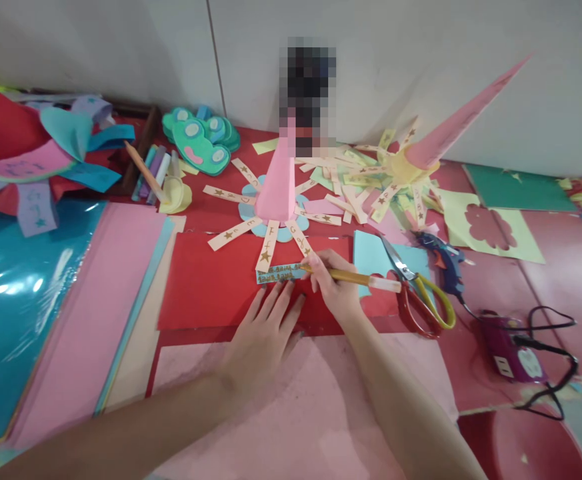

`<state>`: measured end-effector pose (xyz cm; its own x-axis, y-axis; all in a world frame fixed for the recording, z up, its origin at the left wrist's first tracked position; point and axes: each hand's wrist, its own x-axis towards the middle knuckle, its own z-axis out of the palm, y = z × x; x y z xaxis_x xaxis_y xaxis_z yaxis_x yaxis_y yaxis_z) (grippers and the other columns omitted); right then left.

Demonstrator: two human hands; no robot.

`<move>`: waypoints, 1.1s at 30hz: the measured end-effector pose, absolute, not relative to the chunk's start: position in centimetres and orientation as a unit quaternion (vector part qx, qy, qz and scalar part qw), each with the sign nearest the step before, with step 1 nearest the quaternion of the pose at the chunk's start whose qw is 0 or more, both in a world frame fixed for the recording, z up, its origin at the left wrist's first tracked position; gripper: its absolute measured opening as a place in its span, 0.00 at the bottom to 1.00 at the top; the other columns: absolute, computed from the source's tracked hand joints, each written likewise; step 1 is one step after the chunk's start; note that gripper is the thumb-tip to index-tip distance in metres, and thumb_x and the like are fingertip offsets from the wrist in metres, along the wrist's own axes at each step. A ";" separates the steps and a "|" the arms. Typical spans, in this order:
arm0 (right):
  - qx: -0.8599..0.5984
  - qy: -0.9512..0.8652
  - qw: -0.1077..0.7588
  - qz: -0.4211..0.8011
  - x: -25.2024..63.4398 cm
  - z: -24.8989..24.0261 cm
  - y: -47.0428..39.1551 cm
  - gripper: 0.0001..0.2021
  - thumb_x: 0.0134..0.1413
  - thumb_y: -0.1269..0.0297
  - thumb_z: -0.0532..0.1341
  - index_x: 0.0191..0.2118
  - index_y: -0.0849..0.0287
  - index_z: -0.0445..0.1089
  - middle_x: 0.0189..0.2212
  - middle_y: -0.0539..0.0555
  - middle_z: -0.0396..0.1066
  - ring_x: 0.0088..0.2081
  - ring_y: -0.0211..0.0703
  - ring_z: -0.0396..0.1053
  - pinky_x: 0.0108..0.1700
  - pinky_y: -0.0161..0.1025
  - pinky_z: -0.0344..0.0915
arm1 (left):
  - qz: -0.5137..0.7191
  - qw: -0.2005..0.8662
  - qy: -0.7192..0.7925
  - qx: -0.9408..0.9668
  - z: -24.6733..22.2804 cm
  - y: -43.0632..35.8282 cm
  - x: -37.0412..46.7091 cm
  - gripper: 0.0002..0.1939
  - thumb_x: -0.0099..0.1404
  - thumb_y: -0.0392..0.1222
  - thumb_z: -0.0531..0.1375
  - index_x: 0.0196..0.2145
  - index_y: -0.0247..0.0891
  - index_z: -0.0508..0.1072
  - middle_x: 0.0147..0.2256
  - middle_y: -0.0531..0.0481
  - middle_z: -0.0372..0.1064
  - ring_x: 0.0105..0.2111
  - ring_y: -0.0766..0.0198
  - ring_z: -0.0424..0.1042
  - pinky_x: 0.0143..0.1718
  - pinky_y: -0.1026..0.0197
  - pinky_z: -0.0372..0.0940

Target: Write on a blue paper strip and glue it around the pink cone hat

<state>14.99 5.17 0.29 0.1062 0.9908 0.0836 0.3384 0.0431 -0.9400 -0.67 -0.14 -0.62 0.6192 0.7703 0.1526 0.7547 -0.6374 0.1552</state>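
My left hand (265, 327) lies flat on a red sheet (205, 280), its spread fingertips at the lower edge of a small light-blue paper strip (277, 274) with gold writing. In my right hand (338, 290) is a gold marker pen (351, 277), gripped between thumb and fingers, its tip at the strip's right end. Just beyond stands a pink paper cone (277, 180) on a blue scalloped base, with cream strips (231, 235) bearing letters and gold stars fanned around it. One strip's end reaches the blue strip.
Scissors (421, 287) with red and yellow handles lie right, near a blue glue gun (443, 260) and a purple power box (511, 353) with black cables. Coloured sheets (91, 287) are stacked left. Markers (155, 173), green frog cutouts (201, 140) and another pink cone (461, 127) stand farther back.
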 end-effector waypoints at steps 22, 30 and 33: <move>-0.634 -0.575 0.409 0.316 14.6 -0.1 5.5 0.18 0.53 0.57 0.56 0.18 0.56 0.50 0.11 0.43 0.53 0.17 0.32 0.58 0.22 0.32 0.55 | 0.095 0.043 0.418 0.902 -0.5 0.0 -0.7 0.21 0.69 0.43 0.46 0.55 0.34 0.63 0.56 0.39 0.61 0.56 0.52 0.61 0.56 0.48 0.55; -0.636 -0.586 0.399 0.304 14.7 0.0 5.6 0.18 0.52 0.59 0.56 0.18 0.56 0.50 0.12 0.43 0.54 0.16 0.31 0.55 0.22 0.32 0.54 | 0.099 0.052 0.423 0.899 -0.6 -0.1 -0.6 0.21 0.69 0.43 0.46 0.55 0.34 0.63 0.56 0.40 0.61 0.56 0.52 0.60 0.57 0.48 0.54; -0.638 -0.586 0.397 0.303 14.7 -0.1 5.6 0.18 0.52 0.58 0.56 0.18 0.56 0.50 0.12 0.43 0.54 0.16 0.31 0.55 0.21 0.32 0.54 | 0.101 0.054 0.423 0.899 -0.6 -0.1 -0.6 0.21 0.68 0.43 0.46 0.55 0.34 0.63 0.56 0.39 0.61 0.56 0.52 0.60 0.56 0.48 0.55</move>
